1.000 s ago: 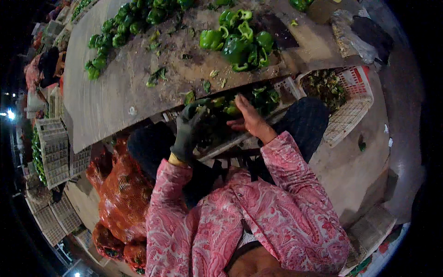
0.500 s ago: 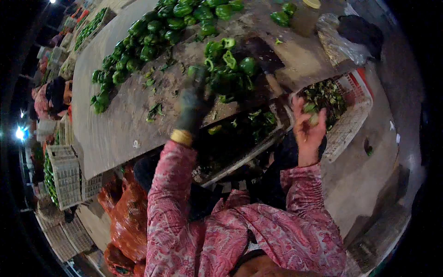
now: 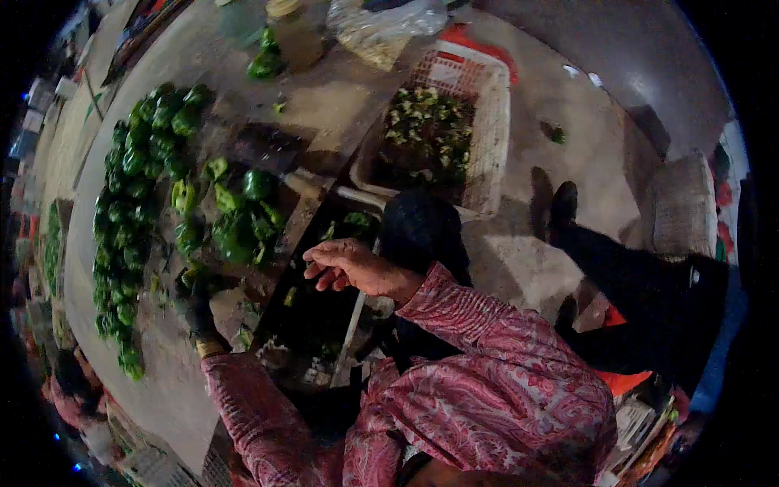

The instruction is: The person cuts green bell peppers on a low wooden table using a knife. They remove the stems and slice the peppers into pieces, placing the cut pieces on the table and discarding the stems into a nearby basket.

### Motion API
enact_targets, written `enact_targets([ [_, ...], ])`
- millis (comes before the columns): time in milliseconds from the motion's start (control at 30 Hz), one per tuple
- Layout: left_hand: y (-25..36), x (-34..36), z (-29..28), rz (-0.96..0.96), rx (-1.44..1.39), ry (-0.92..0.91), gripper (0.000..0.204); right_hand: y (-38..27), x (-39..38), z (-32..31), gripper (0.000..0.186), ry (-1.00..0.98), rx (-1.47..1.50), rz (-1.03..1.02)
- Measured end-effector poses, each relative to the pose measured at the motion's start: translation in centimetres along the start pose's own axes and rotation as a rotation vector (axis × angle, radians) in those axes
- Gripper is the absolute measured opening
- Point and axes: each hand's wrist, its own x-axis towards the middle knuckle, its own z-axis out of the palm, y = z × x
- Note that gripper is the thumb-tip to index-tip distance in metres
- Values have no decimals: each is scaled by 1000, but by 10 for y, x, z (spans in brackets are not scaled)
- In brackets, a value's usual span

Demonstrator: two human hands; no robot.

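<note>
My left hand [image 3: 197, 310], in a dark glove, is low over the table with its fingers closed around a green bell pepper [image 3: 193, 273]; the grip is blurred. Beside it lies a small pile of green bell peppers [image 3: 235, 234], some of them misshapen or split. My bare right hand [image 3: 345, 264] hovers above a dark bin [image 3: 350, 331] at the table edge. Its fingers are loosely bent and apart, with nothing visible in them. Green scraps lie in the bin. A tool with a broad dark blade [image 3: 264, 144] and a wooden handle [image 3: 306, 183] lies beyond the small pile.
A long heap of green bell peppers [image 3: 130, 215] covers the table's left side. A pale plastic crate [image 3: 489, 122] of trimmings stands beyond my knee. A clear plastic bag [image 3: 389, 28] is at the far side. At right, a person in dark trousers [image 3: 641, 284] stands near.
The view has swung right, bringing another person's legs into sight. My right hand has left the crate for the dark bin. My left hand has closed on a pepper.
</note>
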Motion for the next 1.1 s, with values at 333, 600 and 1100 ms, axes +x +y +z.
enact_targets([
  [333,49,-139,85,88,-1,-22,46,47,36,86,62,-134,-174,-27],
  [600,88,-173,92,-142,-279,-117,52,68,55,86,46,-134,-33,-92],
  [1100,122,-190,128,-231,-644,-184,53,105,55,48,52,-477,-494,-163],
])
